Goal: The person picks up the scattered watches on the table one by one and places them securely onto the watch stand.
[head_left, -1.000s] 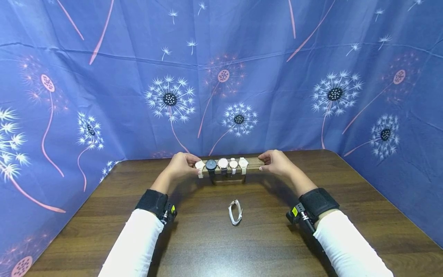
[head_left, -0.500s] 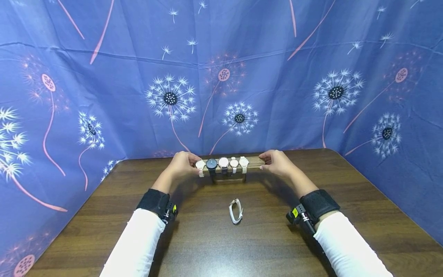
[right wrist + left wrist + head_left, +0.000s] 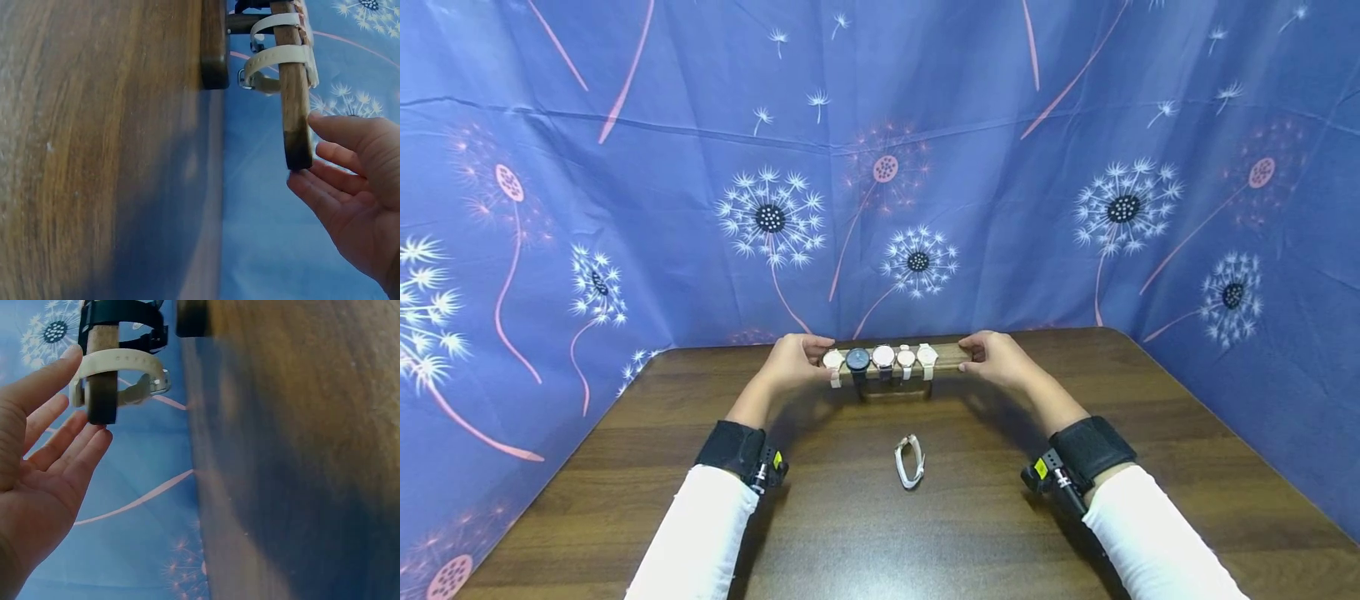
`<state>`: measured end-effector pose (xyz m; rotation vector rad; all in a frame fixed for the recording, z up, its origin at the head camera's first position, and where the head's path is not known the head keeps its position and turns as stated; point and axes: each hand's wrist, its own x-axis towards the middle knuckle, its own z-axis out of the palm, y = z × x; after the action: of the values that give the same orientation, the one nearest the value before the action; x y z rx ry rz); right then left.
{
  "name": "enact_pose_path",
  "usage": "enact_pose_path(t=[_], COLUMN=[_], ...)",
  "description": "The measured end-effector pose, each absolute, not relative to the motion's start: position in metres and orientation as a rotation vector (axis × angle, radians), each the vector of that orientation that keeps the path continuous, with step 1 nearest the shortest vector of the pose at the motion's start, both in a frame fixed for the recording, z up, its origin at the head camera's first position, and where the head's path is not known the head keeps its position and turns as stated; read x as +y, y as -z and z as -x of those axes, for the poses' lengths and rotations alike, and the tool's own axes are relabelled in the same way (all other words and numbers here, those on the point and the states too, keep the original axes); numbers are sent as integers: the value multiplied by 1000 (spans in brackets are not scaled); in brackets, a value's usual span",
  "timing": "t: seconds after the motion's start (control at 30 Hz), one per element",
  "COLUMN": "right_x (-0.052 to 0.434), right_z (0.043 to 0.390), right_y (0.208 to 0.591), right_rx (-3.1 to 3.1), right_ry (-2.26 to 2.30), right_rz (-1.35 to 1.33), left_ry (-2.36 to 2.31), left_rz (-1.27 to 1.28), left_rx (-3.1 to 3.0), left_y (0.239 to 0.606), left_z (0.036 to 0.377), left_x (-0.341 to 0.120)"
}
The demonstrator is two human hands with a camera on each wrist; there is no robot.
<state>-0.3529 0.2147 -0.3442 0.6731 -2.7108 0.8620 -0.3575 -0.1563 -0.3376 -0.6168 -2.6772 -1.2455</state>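
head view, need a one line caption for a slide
Both hands, left hand and right hand, at the ends of a wooden watch bar carrying five watches; a loose white watch lies on the table.

I see the watch stand at the table's far edge, five watches side by side on its bar. My left hand sits at its left end, my right hand at its right. A loose watch lies nearer me.

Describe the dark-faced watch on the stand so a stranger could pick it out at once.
At the far edge of the wooden table, in front of the blue dandelion curtain, a wooden watch stand carries five watches in a row. The black watch is second from the left end. It alone has a dark dial and dark strap; its neighbours are all pale.
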Motion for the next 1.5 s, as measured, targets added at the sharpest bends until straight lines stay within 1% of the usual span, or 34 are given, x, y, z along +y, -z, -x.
enact_pose_path(t=[0.13, 0.27, 0.5, 0.73, 0.9, 1.2, 1.5], right_x=[211, 204, 186, 172, 162, 149, 135], right_z=[345, 336, 316, 298, 294, 293, 293], right_y=[344, 339, 332, 331, 334, 357, 368], right_rx=[-2594, -2463, -2353, -2367, -2381, -2634, -2794], right_ry=[-806, -920, -1101, -1083, -981, -836, -733], right_rz=[-727, -753, -811, -918, -995, -1259, -1279], left_ry=[1167, 1161, 1241, 1175, 1194, 1200, 1221], left_rz=[624, 635, 672, 748, 754, 786, 818], left_rx=[-2667, -2593, -2475, -2419, -2393, -2431, -2405], left_y=[331, 325, 317, 318, 318, 319, 324], left_z=[351, 343, 316, 293, 287, 281, 282], left_x=[-158, -158, -152, -147, -146, -143, -139])
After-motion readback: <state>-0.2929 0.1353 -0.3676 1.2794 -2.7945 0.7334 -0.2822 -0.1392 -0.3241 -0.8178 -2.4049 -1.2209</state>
